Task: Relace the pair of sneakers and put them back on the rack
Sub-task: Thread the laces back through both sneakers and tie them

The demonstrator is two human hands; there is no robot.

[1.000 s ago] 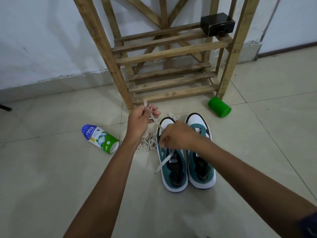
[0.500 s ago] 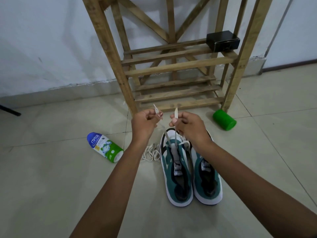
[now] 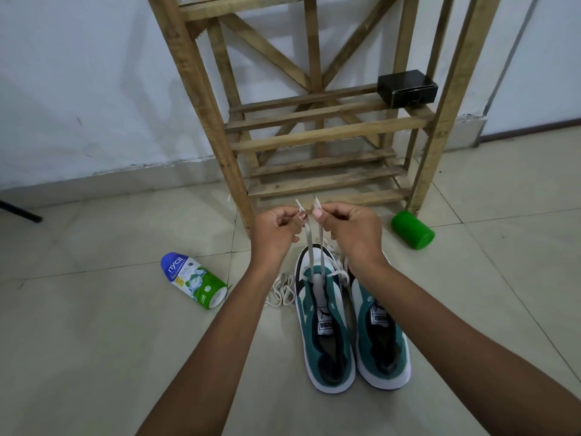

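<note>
Both hands are now raised side by side at the centre of the frame, where a second ago the right hand [image 3: 352, 228] was down on the left sneaker [image 3: 323, 322] while the left hand [image 3: 276, 229] pulled alone. Each grip is pinching one tip of the white lace [image 3: 309, 247], the two strands running down taut into the lowest eyelets. This looks like evening the ends, so the lacing is only starting. The teal-and-white sneakers are standing together on the floor at lower centre, toes toward the wooden rack [image 3: 314, 133] above; the right sneaker [image 3: 380, 335] is showing open eyelets, and a loose lace [image 3: 283, 292] is lying coiled just left of the pair.
</note>
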